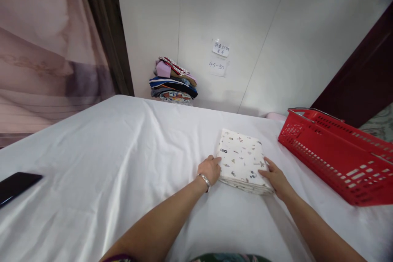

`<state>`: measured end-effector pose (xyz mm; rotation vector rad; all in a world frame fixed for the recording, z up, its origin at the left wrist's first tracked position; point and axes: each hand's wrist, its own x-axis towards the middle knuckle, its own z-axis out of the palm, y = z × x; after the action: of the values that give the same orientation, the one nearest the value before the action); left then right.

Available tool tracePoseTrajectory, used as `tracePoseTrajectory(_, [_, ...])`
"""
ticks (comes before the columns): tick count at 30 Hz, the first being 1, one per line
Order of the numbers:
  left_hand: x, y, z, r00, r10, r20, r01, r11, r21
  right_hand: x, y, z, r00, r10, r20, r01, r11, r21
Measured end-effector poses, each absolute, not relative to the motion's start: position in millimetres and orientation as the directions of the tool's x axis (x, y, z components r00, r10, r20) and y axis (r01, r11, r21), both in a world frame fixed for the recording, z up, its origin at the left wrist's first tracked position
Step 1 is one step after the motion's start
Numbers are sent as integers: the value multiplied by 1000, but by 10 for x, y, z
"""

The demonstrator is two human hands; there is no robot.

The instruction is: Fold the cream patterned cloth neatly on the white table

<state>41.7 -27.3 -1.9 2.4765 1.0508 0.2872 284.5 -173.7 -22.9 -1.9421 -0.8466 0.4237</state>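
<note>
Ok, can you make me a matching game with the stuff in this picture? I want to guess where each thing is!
Things:
1. folded cloth
2. basket
3. phone
4. pile of clothes

Places:
A. far back, against the wall
B. between the left hand and the right hand
C. at the left edge of the white sheet
D. on the right side of the sheet

Right pairs: 1-B, 2-D, 3-C, 4-A
</note>
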Motion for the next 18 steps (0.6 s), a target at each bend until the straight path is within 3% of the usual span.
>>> tracePoseTrajectory(2, [417, -317, -32, 699, 715, 14, 622, -618, 481, 2933, -1691, -194, 721, 692, 10, 327, -328, -886])
tracePoseTrajectory(4, [420, -353, -52, 708, 705, 24, 609, -628, 484, 3018, -1692, -183, 710, 705, 7, 377, -371, -849])
tracePoseTrajectory(8, [429, -360, -95, 716, 697, 41, 592, -636, 495, 3073, -1745, -202, 657, 749, 86, 612, -464, -640])
tracePoseTrajectory(12, [436, -333, -122, 701, 711, 61, 585, -621, 522, 2851, -1646, -110, 449, 857, 254, 858, -333, -391])
tracePoseTrajectory(18, [433, -348, -112, 660, 749, 54, 606, -574, 550, 2214, -1110, 77, 218, 969, 118, 943, -178, -282])
